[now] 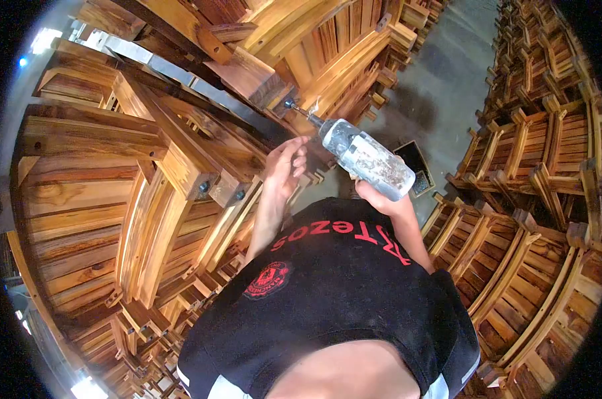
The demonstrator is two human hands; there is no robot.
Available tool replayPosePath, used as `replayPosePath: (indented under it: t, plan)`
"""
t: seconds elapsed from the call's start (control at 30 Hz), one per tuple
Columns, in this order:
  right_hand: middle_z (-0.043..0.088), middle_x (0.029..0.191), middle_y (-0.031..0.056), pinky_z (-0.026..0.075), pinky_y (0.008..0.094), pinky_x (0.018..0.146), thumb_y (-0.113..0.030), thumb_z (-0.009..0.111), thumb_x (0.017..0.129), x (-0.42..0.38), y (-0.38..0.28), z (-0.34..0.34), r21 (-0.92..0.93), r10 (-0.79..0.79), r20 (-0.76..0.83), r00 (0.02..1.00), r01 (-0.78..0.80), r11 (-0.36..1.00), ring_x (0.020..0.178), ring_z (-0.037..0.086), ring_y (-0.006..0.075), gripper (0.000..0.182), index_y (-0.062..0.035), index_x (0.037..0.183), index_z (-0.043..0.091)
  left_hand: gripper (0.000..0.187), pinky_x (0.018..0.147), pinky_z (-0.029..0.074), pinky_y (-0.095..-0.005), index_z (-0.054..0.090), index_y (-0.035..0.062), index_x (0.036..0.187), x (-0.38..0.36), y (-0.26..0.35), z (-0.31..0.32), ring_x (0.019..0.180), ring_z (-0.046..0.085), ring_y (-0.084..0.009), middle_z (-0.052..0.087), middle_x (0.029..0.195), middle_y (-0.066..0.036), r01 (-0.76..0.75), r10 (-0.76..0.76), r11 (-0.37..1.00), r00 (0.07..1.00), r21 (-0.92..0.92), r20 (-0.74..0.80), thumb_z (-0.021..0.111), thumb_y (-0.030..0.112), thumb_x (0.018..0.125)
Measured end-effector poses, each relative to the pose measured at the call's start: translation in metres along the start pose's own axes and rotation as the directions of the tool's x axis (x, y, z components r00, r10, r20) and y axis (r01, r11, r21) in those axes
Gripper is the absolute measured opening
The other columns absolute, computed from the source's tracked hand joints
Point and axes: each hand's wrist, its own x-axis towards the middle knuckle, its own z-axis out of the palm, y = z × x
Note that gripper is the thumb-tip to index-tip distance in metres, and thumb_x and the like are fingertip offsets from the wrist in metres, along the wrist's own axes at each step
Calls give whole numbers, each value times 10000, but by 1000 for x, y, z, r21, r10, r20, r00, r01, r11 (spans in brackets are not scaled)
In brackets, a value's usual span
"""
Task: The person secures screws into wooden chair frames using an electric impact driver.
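A blk tee (367,296) w/ a round neck is worn. Red "Tezos" lettering (345,228) is printed across its front, w/ a red logo (394,246) alongside; a round red crest (266,279) is set on the L side. Wht panels (221,388) are seen nr the shoulders.

Scuffed drill (371,159), metal bit (307,114); glossy wooden furniture (251,76); matt cloth shirt (354,286).

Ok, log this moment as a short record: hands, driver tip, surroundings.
Right hand: gripping a power driver
Left hand: raised near the driver's front, fingers curled; holding anything unclear
Driver tip: at a dark fitting on a wooden beam end; contact unclear
Left side: slatted wooden furniture
Right side: more wooden furniture; a dark box near the right hand
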Motion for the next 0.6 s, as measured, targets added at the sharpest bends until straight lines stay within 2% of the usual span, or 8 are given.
replayPosePath:
  t: [0.07,0.17,0.37,0.47,0.57,0.6]
  plan:
    - [664,866,81,441,351,762,-146,689,611,0,-4,0,35,54,1,999,-54,998,787,604,274,301,-80,904,662,260,407,281,-181,565,-37,1034,-1,0,0,531,398,-50,505,707,-1,-13,13,1000,1000,19,1,601,171,882]
    - [664,852,81,445,346,757,-139,685,611,5,-8,-2,71,38,18,999,-40,997,772,604,269,297,-76,901,661,288,388,270,-181,564,-38,1009,-8,5,7,500,388,-51,495,675,5,4,-4,1000,1000,-1,19,601,223,893]
    - [663,856,81,455,338,733,-126,683,612,0,0,-1,-35,42,4,999,-41,999,762,606,273,300,-68,905,659,308,350,234,-188,573,-9,930,-26,11,21,420,347,-50,456,585,14,-76,75,995,997,71,21,586,298,904]
    - [664,852,74,453,342,731,-123,682,610,5,2,-3,-35,-93,43,995,94,995,752,607,274,295,-71,900,661,310,350,229,-187,582,9,909,-35,16,31,410,340,-50,445,562,17,-103,103,995,995,-7,15,574,319,909]
    - [663,836,73,453,344,711,-114,678,606,-4,0,-1,19,74,30,997,-74,997,727,609,278,284,-71,887,661,288,354,228,-190,574,29,909,-43,19,39,410,328,-48,414,561,30,-183,183,983,983,-13,27,538,314,930]
    - [663,833,72,448,345,722,-113,678,606,-4,0,-1,39,39,33,999,-40,998,734,608,275,281,-72,883,661,281,355,227,-191,569,36,918,-44,20,42,410,322,-47,401,566,35,-211,211,977,977,-15,30,526,313,936]
